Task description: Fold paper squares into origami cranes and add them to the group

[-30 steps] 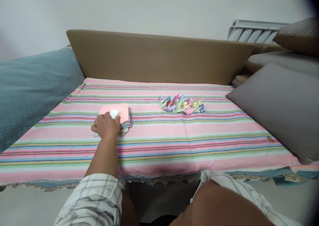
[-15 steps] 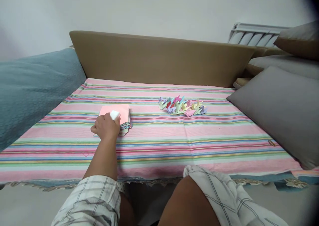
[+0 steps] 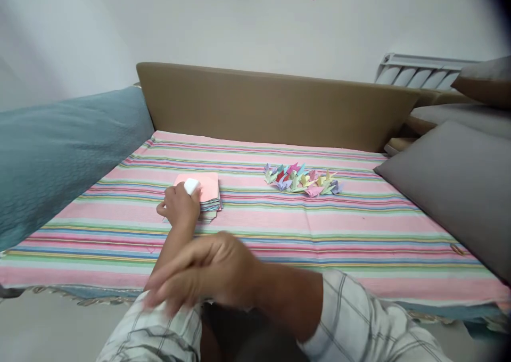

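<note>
white block (image 3: 192,186), 1, pinched in left hand (image 3: 180,204), at the pink-topped paper stack (image 3: 209,187).
left hand: thumb and fingers closed on block, over the stack's near left part. right hand (image 3: 217,274): blurred, fingers extended, nearer the camera. folded paper figures (image 3: 295,182): grouped right of stack, on striped cloth (image 3: 263,218).

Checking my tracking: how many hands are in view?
2: the left hand at the paper stack, holding a white object; the right hand, blurred, lower in the picture. No others seem hidden.
</note>
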`<state>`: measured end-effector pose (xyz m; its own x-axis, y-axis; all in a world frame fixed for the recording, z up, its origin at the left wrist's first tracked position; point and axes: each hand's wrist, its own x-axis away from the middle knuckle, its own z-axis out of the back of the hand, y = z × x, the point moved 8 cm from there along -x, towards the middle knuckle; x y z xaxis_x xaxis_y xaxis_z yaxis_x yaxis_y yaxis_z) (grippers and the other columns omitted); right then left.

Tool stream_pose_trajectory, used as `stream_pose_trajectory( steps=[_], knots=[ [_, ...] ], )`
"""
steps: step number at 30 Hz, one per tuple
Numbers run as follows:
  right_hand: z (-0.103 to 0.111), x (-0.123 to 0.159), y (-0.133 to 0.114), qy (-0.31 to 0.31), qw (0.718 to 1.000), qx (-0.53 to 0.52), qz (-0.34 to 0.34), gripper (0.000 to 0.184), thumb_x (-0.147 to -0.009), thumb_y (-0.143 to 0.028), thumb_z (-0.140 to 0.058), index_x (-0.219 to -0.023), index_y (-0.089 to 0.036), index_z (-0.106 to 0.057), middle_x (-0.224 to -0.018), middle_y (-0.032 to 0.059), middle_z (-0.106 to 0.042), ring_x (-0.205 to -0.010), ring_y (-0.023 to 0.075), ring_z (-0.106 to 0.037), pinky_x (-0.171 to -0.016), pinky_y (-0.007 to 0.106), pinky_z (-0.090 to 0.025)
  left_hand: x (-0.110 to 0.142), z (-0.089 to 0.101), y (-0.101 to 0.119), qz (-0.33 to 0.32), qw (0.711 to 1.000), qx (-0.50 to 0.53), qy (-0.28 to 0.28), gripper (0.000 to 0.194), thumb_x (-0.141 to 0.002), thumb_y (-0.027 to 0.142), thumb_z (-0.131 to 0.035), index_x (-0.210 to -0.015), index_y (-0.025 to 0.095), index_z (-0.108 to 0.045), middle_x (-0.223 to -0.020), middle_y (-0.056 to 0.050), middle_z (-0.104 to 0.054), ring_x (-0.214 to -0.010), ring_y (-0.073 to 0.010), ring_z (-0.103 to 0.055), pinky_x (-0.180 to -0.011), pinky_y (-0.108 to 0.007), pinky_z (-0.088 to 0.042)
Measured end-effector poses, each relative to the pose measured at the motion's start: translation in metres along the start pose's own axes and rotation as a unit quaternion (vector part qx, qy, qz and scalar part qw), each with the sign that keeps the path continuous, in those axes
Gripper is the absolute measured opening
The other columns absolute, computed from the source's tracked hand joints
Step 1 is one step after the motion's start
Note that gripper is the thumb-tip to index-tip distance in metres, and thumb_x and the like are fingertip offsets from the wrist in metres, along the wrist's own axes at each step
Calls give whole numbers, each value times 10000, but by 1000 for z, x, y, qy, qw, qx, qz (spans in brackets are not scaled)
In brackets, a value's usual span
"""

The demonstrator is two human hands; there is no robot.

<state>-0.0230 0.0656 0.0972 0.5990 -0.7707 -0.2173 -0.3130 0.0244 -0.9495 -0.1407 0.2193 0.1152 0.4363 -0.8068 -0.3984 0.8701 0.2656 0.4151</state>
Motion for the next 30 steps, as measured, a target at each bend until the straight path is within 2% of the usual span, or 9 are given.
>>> stream_pose_trajectory(
  steps=[3, 5, 8, 10, 12, 16, 22, 26, 30],
  knots=[
    [76, -58, -31, 143, 965, 221, 11, 368, -670, -524, -706, -666, -162, -642, -598, -4, -597, -574, 131, -548, -538, 247, -415, -1, 5, -3, 5, 1000, 22, -2, 389, -841, 431, -486, -1157, 204, -494, -1170, -137, -510, -1138, -276, -444, -927, -477, -299],
    [114, -74, -41, 233, 876, 422, 6, 328, -770, -487, -627, -683, -171, -640, -626, 4, -604, -629, 149, -553, -593, 268, -423, -2, 4, -6, 15, 999, 34, -7, 387, -839, 411, -497, -1171, 213, -488, -1184, -132, -504, -1149, -265, -442, -932, -472, -300],
    [123, -96, -30, 154, 760, 630, 45, 234, -790, -312, -650, -1000, -209, -650, -1017, 56, -650, -959, 214, -544, -798, 323, -436, -3, 1, -11, 22, 999, 44, -14, 380, -840, 402, -502, -1175, 223, -488, -1189, -129, -504, -1155, -258, -441, -940, -474, -291],
    [120, -106, -15, 86, 701, 705, 69, 410, -766, -260, -677, -1164, -229, -584, -1222, 68, -574, -1077, 243, -489, -850, 346, -429, -3, -1, -13, 24, 999, 46, -17, 369, -842, 406, -501, -1164, 226, -496, -1176, -126, -509, -1144, -256, -449, -937, -471, -294],
    [116, -115, -4, 38, 660, 746, 78, 338, -811, -223, -620, -1148, -245, -597, -1256, 55, -561, -1074, 236, -488, -830, 344, -439, -3, -1, -14, 22, 999, 46, -17, 358, -845, 408, -497, -1153, 227, -503, -1164, -123, -514, -1139, -253, -452, -934, -466, -296],
    [110, -124, -2, 6, 637, 764, 101, 226, -896, -160, -477, -970, -244, -673, -1057, 20, -669, -936, 181, -551, -770, 292, -443, -3, 5, -15, 21, 998, 50, -9, 365, -850, 402, -494, -1175, 234, -495, -1166, -118, -514, -1147, -250, -447, -935, -460, -293],
    [100, -118, -10, -26, 668, 729, 147, 161, -876, -297, -560, -909, -213, -693, -1002, 33, -695, -922, 159, -603, -800, 257, -443, -4, 21, -16, 34, 996, 82, 15, 383, -847, 381, -507, -1205, 249, -478, -1184, -110, -500, -1166, -252, -429, -941, -474, -288],
    [103, -104, -26, 36, 672, 713, 197, 196, -909, -209, -482, -922, -205, -678, -997, 43, -691, -929, 154, -601, -840, 273, -446, -7, 30, -19, 44, 994, 99, 14, 406, -847, 401, -499, -1229, 270, -462, -1210, -113, -474, -1172, -262, -420, -941, -480, -294],
    [110, -74, -41, 63, 647, 717, 252, 235, -910, -165, -433, -845, -190, -657, -940, 59, -674, -896, 172, -573, -800, 288, -465, -10, 30, -18, 35, 993, 110, -1, 425, -832, 405, -515, -1237, 292, -456, -1217, -106, -454, -1163, -263, -431, -933, -471, -321]
  ],
)
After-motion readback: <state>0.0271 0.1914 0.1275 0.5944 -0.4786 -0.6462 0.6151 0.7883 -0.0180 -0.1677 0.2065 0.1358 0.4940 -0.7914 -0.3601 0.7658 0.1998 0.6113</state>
